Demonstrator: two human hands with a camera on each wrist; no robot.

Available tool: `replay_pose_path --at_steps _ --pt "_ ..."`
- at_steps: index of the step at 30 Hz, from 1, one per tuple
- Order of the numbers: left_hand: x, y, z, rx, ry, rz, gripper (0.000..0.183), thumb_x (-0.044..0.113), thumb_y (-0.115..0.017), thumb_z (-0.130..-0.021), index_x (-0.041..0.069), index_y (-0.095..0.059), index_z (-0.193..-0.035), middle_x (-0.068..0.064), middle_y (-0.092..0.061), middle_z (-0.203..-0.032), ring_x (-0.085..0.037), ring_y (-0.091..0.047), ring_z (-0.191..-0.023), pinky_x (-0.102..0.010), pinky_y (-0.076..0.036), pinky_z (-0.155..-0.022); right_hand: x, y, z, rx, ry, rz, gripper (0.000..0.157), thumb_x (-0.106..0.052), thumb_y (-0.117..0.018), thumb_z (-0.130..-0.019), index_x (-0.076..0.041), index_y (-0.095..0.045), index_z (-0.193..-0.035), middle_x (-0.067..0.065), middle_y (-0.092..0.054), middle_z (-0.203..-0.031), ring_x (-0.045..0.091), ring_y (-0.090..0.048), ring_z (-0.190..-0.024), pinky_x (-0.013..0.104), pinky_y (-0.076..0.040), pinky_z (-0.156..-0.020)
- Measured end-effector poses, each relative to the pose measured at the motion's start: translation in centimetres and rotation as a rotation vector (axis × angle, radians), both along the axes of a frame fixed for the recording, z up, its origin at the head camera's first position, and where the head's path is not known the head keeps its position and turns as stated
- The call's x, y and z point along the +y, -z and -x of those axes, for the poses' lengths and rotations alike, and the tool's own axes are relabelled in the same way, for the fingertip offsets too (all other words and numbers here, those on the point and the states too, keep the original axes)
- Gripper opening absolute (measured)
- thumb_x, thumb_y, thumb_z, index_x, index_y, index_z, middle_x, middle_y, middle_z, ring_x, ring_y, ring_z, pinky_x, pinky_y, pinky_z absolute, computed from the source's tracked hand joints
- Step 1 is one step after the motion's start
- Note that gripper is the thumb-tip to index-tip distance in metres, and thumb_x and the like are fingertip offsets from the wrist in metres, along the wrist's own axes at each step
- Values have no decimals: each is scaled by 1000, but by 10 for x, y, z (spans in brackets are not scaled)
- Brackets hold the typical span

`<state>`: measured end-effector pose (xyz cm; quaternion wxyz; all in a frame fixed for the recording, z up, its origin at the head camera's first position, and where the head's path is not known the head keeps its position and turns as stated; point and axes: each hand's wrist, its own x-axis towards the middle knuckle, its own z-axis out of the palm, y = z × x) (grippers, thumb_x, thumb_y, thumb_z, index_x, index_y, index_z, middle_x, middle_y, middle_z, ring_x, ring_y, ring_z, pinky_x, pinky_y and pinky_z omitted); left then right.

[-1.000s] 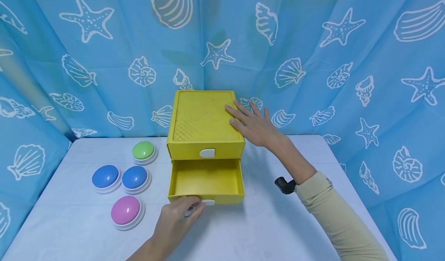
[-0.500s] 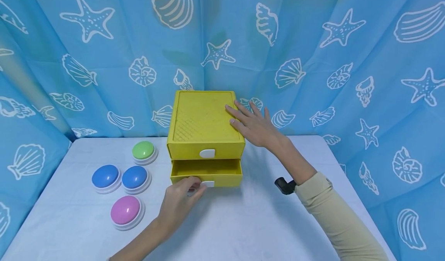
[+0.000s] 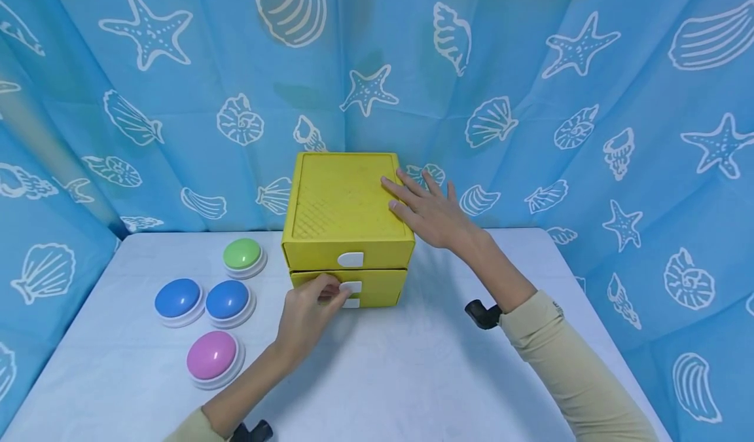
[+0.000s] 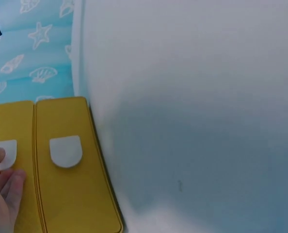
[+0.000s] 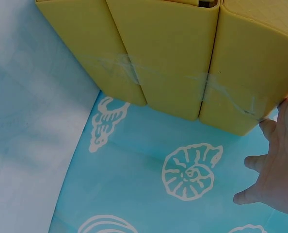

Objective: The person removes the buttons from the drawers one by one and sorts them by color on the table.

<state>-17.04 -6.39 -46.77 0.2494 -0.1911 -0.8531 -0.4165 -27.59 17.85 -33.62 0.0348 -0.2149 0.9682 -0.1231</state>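
Observation:
A yellow drawer unit (image 3: pixel 344 196) stands against the curtain, its drawers stacked one above another. My left hand (image 3: pixel 309 311) pinches the white handle (image 3: pixel 351 287) of the middle drawer (image 3: pixel 383 285), whose front looks nearly flush. The left wrist view shows that thumb on the handle (image 4: pixel 7 151), with the other fingers beside it. Below it, the bottom drawer (image 4: pixel 76 194) is closed. My right hand (image 3: pixel 432 213) rests with spread, straight fingers on the unit's top right edge. In the right wrist view, clear tape (image 5: pixel 168 75) crosses the unit's side.
Left of the unit, several dome-shaped buttons on white bases stand on the white table (image 3: pixel 471 389): green (image 3: pixel 242 254), two blue (image 3: pixel 228 300) and pink (image 3: pixel 212 355). A blue shell-print curtain (image 3: pixel 365 36) closes off the back and sides.
The middle drawer, pulled well out a second ago, has slid back into the unit. My left hand has moved away from me along with its handle. The right hand has stayed put.

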Motion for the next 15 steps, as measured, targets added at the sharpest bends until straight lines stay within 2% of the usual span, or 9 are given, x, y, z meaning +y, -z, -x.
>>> replay_pose_path --at_steps 8,15 --pt "2 3 8 70 -18 11 19 12 -85 -81 7 -66 -82 -1 -72 -76 -13 -71 -70 -21 -58 -63 1 0 0 4 -11 14 59 -60 -18 -105 -38 -16 -159 -7 -4 -166 40 4 -150 72 5 -111" --pt "2 3 9 67 -25 0 18 12 -84 -81 6 -67 -82 -2 -72 -76 -13 -71 -70 -20 -57 -63 1 0 0 9 -8 10 59 -60 -18 -105 -38 -16 -160 -6 -5 -166 40 4 -150 73 4 -111"
